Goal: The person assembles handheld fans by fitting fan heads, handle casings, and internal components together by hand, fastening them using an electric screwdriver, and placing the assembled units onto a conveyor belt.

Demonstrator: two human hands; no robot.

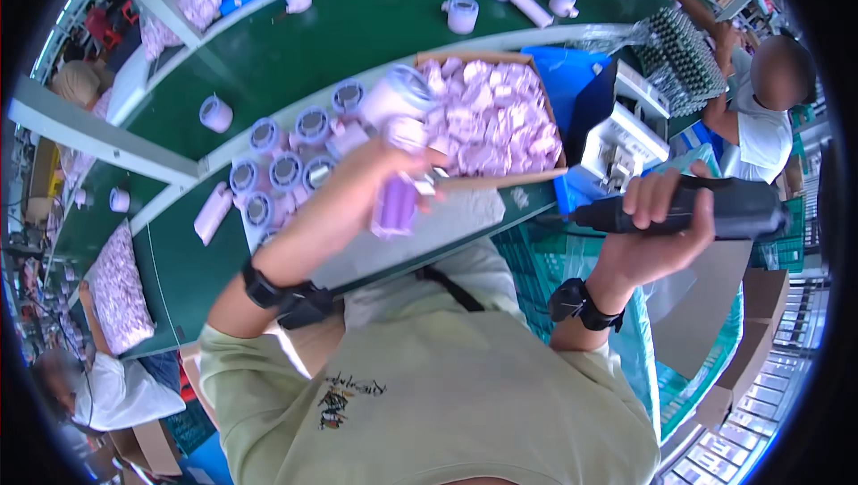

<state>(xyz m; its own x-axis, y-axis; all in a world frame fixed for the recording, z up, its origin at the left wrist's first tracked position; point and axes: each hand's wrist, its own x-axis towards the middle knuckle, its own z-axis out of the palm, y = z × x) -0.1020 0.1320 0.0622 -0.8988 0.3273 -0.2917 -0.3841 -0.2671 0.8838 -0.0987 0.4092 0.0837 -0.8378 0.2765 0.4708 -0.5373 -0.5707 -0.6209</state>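
Note:
My left hand (407,163) is closed around a pink hair-dryer-shaped device (393,96), slightly blurred. Its wide round head points up and away, and its purple handle (393,208) hangs below my fingers. In my right hand (666,226) lies a black electric screwdriver (733,208), fingers wrapped round the barrel and its narrow end toward the left. The two hands are well apart. Beyond my left forearm, several similar pink devices with round grey-ringed heads (286,170) stand close together on the bench. A cardboard box (514,178) full of small pink plastic parts is just beyond my left hand.
A green conveyor belt (375,2) carrying scattered pink devices curves across the far side. Blue bins (563,69) and a grey metal fixture (630,141) stand right of the box. Green crates are below my right hand. Co-workers (760,118) sit at both sides.

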